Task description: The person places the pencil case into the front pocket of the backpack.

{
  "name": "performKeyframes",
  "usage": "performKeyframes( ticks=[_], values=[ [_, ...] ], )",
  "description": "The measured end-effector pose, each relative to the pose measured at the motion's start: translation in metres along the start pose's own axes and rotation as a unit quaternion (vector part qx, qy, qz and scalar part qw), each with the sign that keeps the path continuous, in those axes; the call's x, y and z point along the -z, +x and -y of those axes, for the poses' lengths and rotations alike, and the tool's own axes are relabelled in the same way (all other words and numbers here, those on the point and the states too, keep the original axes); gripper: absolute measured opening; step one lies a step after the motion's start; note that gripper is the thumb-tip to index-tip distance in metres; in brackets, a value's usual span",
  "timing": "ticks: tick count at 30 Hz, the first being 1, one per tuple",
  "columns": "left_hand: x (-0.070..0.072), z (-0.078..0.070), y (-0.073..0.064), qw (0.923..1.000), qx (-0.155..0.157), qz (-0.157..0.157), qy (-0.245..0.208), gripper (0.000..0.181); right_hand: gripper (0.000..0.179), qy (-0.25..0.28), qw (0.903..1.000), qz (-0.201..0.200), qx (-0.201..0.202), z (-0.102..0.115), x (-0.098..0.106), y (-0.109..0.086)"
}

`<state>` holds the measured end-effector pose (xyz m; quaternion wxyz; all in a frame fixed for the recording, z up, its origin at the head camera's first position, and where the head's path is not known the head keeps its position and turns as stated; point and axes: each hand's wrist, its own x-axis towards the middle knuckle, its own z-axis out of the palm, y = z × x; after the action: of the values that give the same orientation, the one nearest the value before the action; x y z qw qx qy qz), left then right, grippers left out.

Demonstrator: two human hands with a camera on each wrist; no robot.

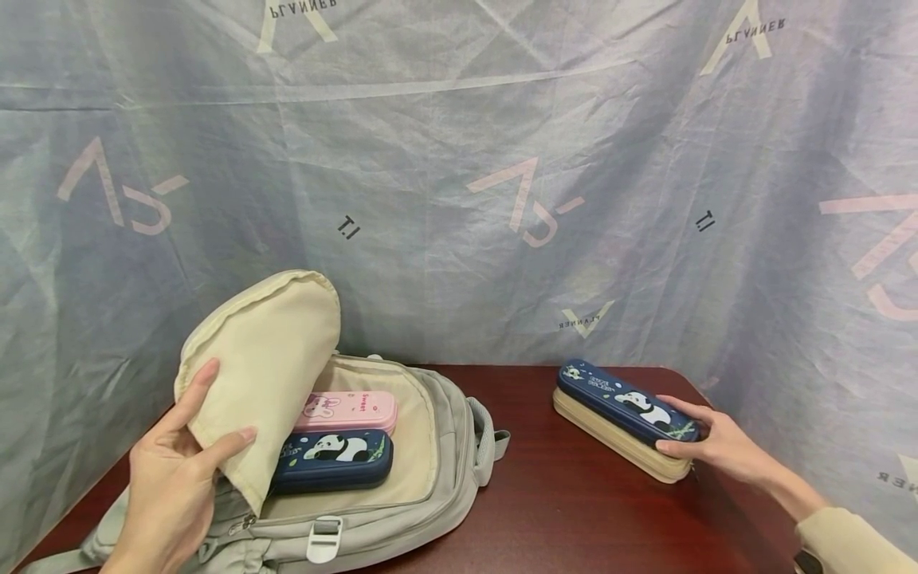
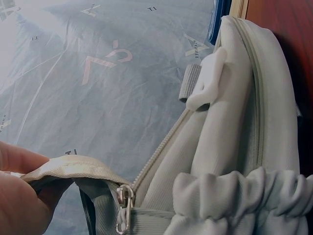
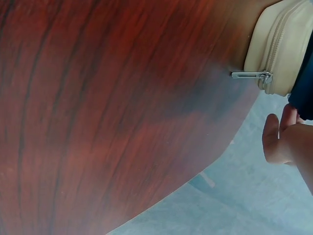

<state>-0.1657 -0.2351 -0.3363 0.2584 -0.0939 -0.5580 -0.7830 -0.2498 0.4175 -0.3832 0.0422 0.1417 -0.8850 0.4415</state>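
Note:
My left hand [image 1: 172, 478] pinches the edge of the cream-lined flap [image 1: 265, 359] of a pale grey backpack [image 1: 452, 454] and holds it raised. Inside the backpack lie a pink pencil case [image 1: 366, 408] with a rabbit print and a navy panda pencil case [image 1: 358, 462], both partly hidden by the flap. On the right of the table, a second navy panda pencil case [image 1: 610, 396] lies on top of a cream pencil case [image 1: 602, 430]. My right hand [image 1: 724, 446] grips its near right end between thumb and fingers.
The dark red wooden table [image 1: 559, 510] spreads between backpack and stacked cases. A grey printed cloth [image 1: 430, 303] hangs behind and at both sides. The backpack's zipper pull [image 2: 124, 208] hangs beside my left hand; a white buckle [image 1: 325, 539] lies on its front.

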Motion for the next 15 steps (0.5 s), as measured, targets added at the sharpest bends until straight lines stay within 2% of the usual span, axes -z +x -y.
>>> performKeyframes(
  ticks=[15],
  values=[
    [-0.0001, 0.0, -0.0009, 1.0, -0.004, 0.002, 0.003, 0.094, 0.078, 0.046, 0.9967, -0.014, -0.066, 0.0003, 0.0005, -0.0064]
  ],
)
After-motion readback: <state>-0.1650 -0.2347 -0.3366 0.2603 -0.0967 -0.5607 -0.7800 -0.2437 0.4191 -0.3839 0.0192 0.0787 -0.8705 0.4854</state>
